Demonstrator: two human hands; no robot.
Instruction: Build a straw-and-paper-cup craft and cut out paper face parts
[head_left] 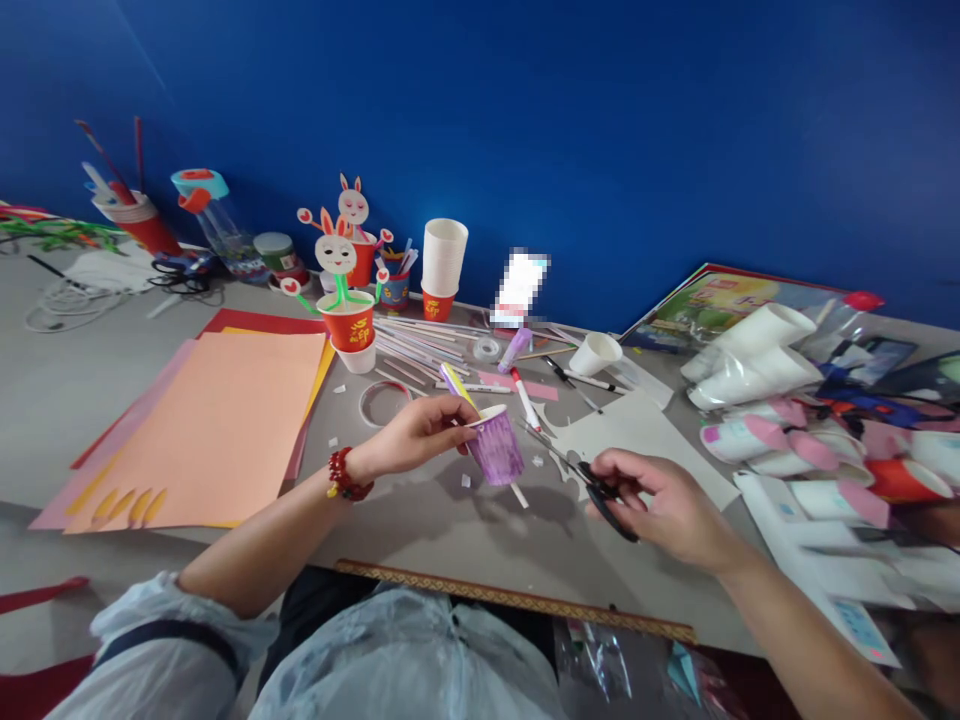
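My left hand (424, 432) pinches the rim of a small paper cup (498, 452) coloured with purple strokes. A yellow and purple strip (457, 388) rises by the cup's mouth near my fingers; whether it is inside the cup I cannot tell. Below the cup's base a short white stick (520, 495) pokes out. My right hand (652, 500) is closed round the black handles of a pair of scissors (611, 508). Their blades point left towards the cup, apart from it. Small paper scraps (466, 481) lie on the table beneath the cup.
Coloured paper sheets (217, 400) lie at left. Rabbit figures stand in red cups (349, 325) behind, beside stacked white cups (444, 255) and paper straws (420, 342). A roll of tape (384, 402), markers (525, 398) and cut white paper (637, 440) surround my hands. Bagged cups (750, 355) crowd the right.
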